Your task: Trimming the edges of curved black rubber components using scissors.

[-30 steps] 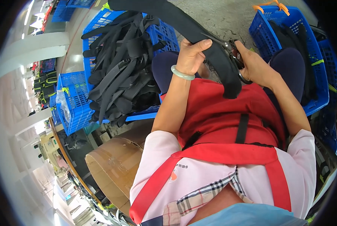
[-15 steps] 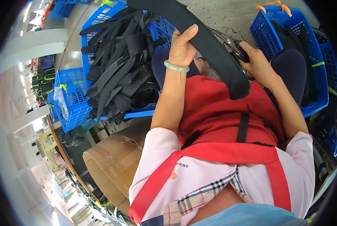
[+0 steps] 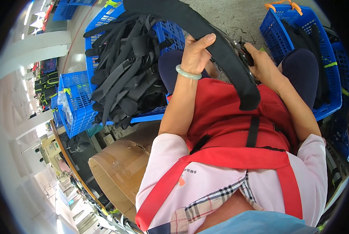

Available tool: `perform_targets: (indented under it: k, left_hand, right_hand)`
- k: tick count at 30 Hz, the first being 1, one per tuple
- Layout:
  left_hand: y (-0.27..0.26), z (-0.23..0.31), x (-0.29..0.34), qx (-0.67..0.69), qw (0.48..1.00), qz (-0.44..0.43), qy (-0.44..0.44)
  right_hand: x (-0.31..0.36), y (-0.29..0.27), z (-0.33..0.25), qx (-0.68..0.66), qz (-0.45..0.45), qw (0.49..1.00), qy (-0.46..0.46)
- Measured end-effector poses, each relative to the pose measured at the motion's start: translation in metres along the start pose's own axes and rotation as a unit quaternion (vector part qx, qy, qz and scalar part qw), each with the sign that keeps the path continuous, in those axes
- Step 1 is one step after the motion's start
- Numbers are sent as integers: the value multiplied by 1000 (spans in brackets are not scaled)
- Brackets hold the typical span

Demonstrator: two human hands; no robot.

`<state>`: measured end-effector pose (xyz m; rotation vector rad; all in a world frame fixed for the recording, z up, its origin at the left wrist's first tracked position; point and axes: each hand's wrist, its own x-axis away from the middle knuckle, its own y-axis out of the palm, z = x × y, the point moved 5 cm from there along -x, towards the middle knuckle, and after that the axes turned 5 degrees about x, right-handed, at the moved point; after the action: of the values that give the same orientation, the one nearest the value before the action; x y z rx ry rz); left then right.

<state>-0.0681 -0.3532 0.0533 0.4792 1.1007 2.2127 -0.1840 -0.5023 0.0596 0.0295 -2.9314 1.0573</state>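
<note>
Strap (image 3: 226, 58) is arching across both hands, its lower end hanging over the red apron (image 3: 225, 103). Work on this piece is apparently going on, scissors (image 3: 245, 56) lying along its edge; many straps (image 3: 121, 76) are filling the left crate (image 3: 150, 117), more black pieces (image 3: 314, 43) sitting in the right crate (image 3: 275, 34); which pile is finished, can't tell. Left hand (image 3: 196, 54) is pinching the strap, thumb on top, wrist raised. Right hand (image 3: 265, 69) is wrapping the scissor handles, forearm angling inward; blade opening, can't tell.
</note>
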Motion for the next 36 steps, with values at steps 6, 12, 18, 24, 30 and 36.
perform_targets:
  k: [6, 12, 18, 24, 30, 36]
  left_hand:
    - [2, -10, 5, -23, 999, -22, -8]
    - [-10, 14, -6, 11, 1000, -3, -17]
    - [-1, 2, 0, 1, 1000, 4, 14]
    - [-3, 11, -2, 15, 999, 31, 9]
    - [-3, 11, -8, -43, 999, -1, 30]
    - [-4, 3, -1, -14, 1000, 13, 14]
  right_hand:
    - [2, -3, 3, -10, 23, 1000, -16]
    - [0, -9, -2, 9, -7, 998, 59]
    - [-4, -1, -10, -17, 66, 998, -12]
    - [-6, 1, -6, -21, 40, 999, -4]
    - [-3, 3, -1, -17, 25, 999, 26]
    - [-6, 2, -9, 9, 28, 999, -34]
